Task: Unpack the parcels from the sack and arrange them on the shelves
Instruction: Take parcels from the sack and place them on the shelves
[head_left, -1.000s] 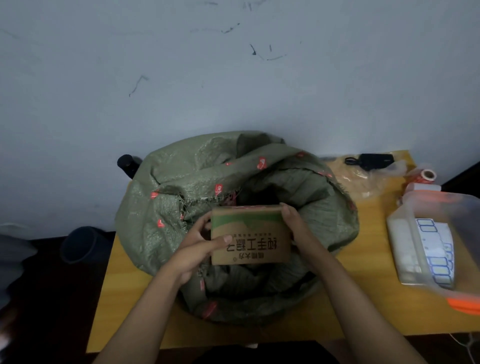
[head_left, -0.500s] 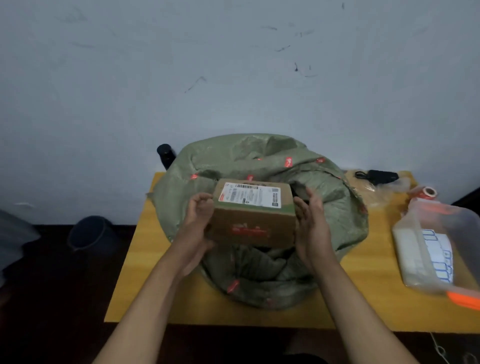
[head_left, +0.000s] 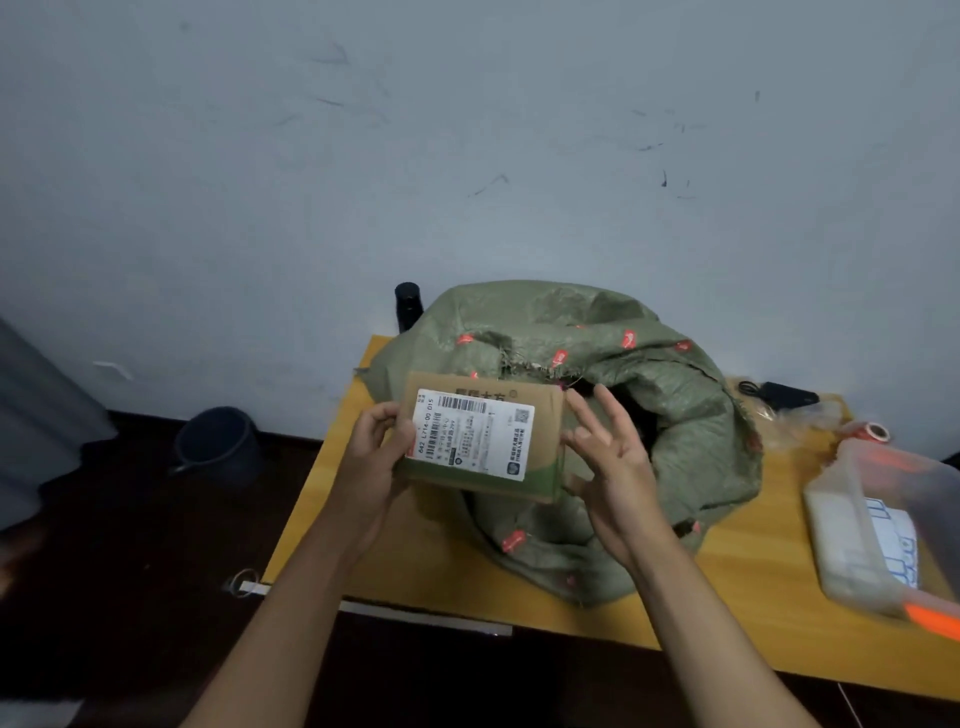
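A green woven sack (head_left: 675, 415) with red marks sits open on a yellow wooden table (head_left: 727, 597). In front of it I hold a brown cardboard parcel (head_left: 543, 421) with a white shipping label facing me. My left hand (head_left: 376, 452) grips the parcel's left end, fingers curled round its edge. My right hand (head_left: 605, 457) is at the parcel's right end with fingers spread and straight, palm toward the box. No shelves are in view.
A clear plastic bin (head_left: 883, 525) with labels and an orange handle stands at the table's right. A tape roll (head_left: 872, 432) and a black cable device (head_left: 779, 396) lie behind it. A dark bucket (head_left: 218, 447) is on the floor left, a black bottle (head_left: 408, 304) by the wall.
The parcel has come up out of the sack and turned so its label faces me. My right hand's fingers have spread off the box. The view has swung left.
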